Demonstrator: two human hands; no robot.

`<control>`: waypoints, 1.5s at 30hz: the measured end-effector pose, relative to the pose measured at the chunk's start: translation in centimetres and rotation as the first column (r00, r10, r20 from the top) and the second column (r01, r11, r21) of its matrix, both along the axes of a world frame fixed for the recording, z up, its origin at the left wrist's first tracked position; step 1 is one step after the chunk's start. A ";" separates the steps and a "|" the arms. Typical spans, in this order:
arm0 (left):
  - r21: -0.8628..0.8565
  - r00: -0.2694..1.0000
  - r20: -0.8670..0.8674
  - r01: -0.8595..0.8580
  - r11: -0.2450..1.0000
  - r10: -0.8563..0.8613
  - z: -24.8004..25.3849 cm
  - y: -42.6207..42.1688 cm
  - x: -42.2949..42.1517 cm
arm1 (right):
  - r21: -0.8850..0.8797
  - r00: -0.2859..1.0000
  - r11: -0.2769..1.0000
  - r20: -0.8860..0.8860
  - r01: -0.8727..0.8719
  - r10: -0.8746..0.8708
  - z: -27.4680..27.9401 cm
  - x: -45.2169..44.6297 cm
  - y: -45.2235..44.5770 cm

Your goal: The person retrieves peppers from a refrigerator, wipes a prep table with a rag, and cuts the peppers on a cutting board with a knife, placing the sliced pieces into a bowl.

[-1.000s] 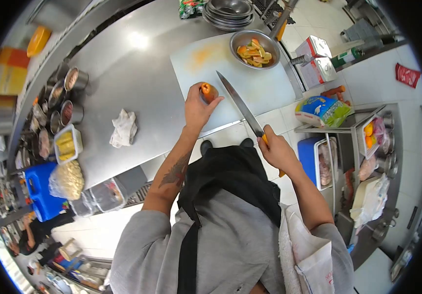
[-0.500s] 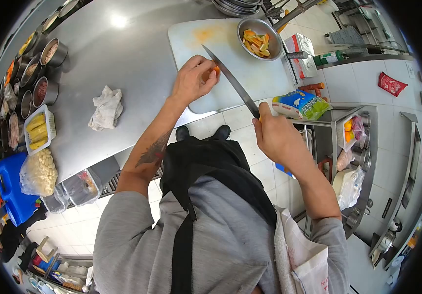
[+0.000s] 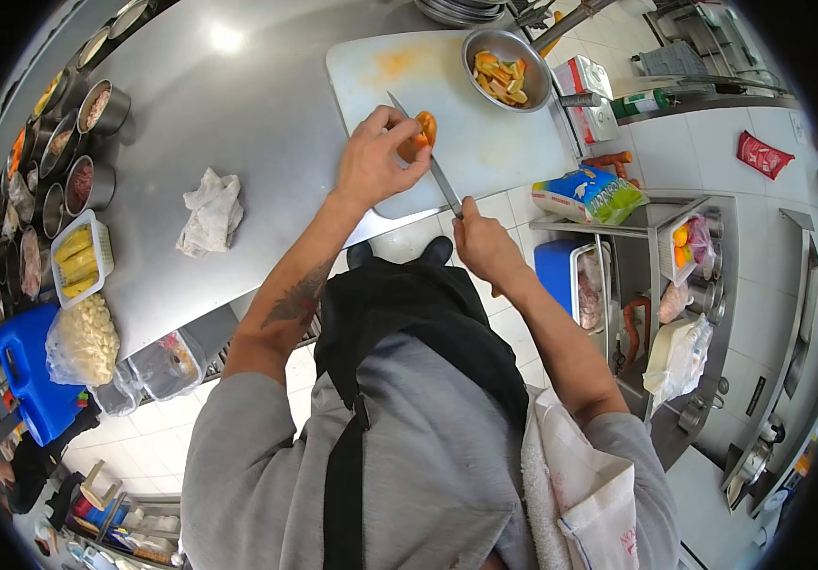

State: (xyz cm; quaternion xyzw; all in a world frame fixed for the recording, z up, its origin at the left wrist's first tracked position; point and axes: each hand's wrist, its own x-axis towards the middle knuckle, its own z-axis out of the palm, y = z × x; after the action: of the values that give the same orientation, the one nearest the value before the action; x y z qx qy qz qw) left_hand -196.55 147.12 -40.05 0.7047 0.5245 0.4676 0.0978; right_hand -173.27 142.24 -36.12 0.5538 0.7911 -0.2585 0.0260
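My left hand (image 3: 378, 157) is over the near part of the white cutting board (image 3: 504, 152), its fingers closed around an orange, tomato-like piece (image 3: 425, 127). My right hand (image 3: 488, 245) grips a long kitchen knife (image 3: 445, 185) by its handle, just off the board's near edge. The blade points away and to the left, and its middle passes right beside or under the orange piece; whether it is cutting in cannot be told. At the board's far right, a metal bowl (image 3: 544, 84) holds several orange and yellow-green wedges (image 3: 501, 78).
A crumpled white cloth (image 3: 210, 213) lies on the steel counter (image 3: 266, 123). Metal tins of ingredients (image 3: 95, 180) and a white basket (image 3: 103, 249) line the left edge. To the right, a blue-green packet (image 3: 589, 195) rests on a steel shelf unit (image 3: 661, 211). Stacked pans (image 3: 461, 11) stand at the back.
My right hand has moved left, bringing the knife in against the orange piece. More of that piece shows between my left fingers, and the left hand has barely shifted.
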 end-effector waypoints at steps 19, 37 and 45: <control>-0.510 0.978 0.084 -0.123 0.852 0.191 -1.7 3.9 -2.2 | -0.194 0.841 0.934 -0.409 0.300 -0.355 1.9 3.5 -2.5; -0.592 0.978 -0.005 -0.173 0.787 0.211 -0.8 0.7 -0.4 | -0.266 0.816 0.916 -0.427 0.299 -0.390 -0.3 1.3 -3.9; -0.637 0.956 0.179 -0.068 0.768 0.233 -2.0 0.7 -0.8 | -0.217 0.723 0.915 -0.561 0.341 -0.403 -3.9 -1.7 -1.4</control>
State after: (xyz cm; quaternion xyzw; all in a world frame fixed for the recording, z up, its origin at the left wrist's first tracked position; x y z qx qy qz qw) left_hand -197.31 147.77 -42.09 0.5237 0.6883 0.3576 0.3522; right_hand -174.99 140.85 -40.03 0.5899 0.6175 -0.4572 -0.2483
